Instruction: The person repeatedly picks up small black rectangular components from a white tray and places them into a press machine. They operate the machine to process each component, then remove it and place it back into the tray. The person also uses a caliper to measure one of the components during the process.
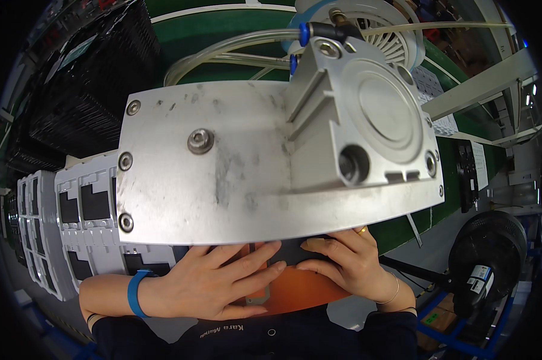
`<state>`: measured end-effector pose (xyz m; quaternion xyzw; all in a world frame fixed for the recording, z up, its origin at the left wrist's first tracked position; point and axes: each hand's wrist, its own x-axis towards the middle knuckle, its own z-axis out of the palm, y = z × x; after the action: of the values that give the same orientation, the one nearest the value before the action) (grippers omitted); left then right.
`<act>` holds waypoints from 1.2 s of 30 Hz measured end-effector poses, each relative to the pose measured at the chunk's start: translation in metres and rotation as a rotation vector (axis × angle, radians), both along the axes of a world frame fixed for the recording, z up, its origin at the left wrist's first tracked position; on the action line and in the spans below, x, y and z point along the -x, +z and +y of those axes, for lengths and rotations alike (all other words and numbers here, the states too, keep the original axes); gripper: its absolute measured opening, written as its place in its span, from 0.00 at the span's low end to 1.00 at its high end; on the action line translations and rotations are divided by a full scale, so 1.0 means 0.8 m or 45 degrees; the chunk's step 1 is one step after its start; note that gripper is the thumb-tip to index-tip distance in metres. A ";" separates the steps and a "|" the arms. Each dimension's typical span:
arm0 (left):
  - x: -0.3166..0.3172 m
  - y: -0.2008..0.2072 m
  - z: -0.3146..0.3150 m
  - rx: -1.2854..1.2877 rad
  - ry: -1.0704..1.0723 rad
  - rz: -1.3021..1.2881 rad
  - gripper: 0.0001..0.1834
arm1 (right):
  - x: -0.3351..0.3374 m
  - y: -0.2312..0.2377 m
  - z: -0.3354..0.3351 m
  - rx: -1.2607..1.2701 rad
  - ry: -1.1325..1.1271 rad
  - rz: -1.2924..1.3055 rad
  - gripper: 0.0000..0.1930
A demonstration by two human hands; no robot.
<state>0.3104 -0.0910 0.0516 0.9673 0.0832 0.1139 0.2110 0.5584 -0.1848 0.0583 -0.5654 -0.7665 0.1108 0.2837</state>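
Observation:
A large silver metal press plate with a pneumatic cylinder [385,108] stands right in front of me and hides part of the work under it. Below its near edge lies an orange board [310,291] with a dark grey flat piece [292,253] on it. My left hand [223,282] lies over the board with its fingers stretched out and apart, fingertips at the dark piece. From the other side my right hand [349,261] grips the edge of the dark flat piece between thumb and bent fingers. Some right fingertips disappear beneath the metal plate.
White plastic trays [90,180] with dark inserts are stacked at the left, below black crates [96,78]. Clear air hoses [235,45] run behind the cylinder. A black fan [487,258] stands at the right. Behind is a green bench [223,24] with a white round fan [391,30].

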 end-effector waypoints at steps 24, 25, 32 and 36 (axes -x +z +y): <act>0.017 0.045 -0.031 1.399 0.442 -0.402 0.17 | 0.035 0.044 -0.017 0.458 -0.016 1.052 0.17; 0.032 0.047 -0.039 1.352 0.497 -0.411 0.17 | 0.057 0.051 -0.013 0.478 0.031 1.088 0.17; 0.212 0.024 -0.045 1.188 1.283 -0.835 0.15 | 0.140 0.070 0.046 0.319 0.475 0.370 0.17; 0.298 -0.013 -0.049 1.053 1.679 -0.627 0.18 | 0.198 0.029 0.073 0.202 0.649 -0.142 0.17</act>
<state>0.0719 -0.1299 0.0410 0.5106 0.6220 0.3838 0.4528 0.3998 -0.1260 0.0815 -0.3797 -0.8875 0.2070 0.1588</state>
